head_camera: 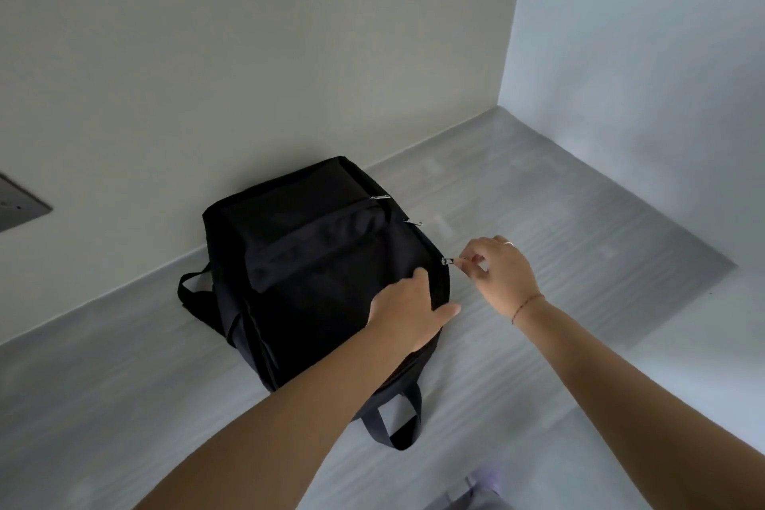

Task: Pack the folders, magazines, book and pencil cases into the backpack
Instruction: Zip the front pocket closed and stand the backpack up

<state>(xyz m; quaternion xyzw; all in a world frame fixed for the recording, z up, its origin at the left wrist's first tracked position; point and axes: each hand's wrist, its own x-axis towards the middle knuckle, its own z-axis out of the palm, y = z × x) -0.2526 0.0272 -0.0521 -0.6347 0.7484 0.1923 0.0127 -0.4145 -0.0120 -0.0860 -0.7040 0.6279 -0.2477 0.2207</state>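
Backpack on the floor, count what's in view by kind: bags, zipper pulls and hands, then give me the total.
Backpack: 1
Zipper pulls: 3
Hands: 2, left hand on the backpack, right hand pinching a zipper pull
Total: 6

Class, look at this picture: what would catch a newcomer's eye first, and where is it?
A black backpack lies mid-frame on the grey surface, its far end against the wall. The left hand rests on its right edge, while the right hand pinches a zip pull on that same side.
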